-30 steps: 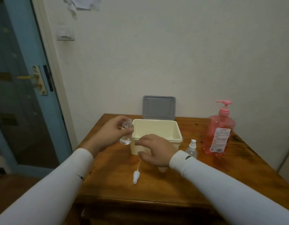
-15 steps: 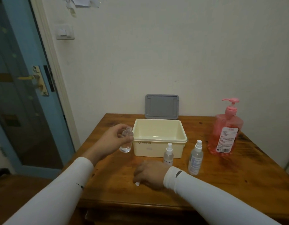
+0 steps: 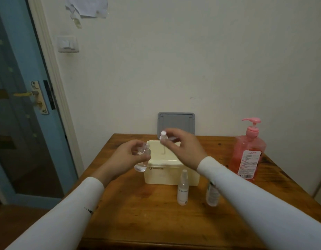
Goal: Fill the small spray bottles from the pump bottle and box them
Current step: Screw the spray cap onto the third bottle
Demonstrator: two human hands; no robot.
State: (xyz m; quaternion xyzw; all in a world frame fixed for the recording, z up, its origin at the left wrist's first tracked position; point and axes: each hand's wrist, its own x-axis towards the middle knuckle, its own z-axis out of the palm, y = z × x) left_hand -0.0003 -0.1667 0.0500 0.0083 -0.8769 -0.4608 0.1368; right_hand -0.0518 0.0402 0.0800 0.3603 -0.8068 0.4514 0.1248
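The left hand (image 3: 128,156) grips an uncapped clear bottle (image 3: 143,159); the right hand (image 3: 183,150) pinches a white spray cap (image 3: 163,137).

Single head-worn wide-angle view, facing forward and down across the wooden table (image 3: 156,217) toward the wall (image 3: 192,60) at 12 o'clock. Both sleeves enter from 6 o'clock. Door (image 3: 17,114) at 9 o'clock.

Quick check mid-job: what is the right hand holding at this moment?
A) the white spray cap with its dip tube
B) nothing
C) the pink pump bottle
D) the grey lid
A: the right hand pinches the white spray cap, its dip tube hanging over the cream box, while the left hand holds the open small bottle.
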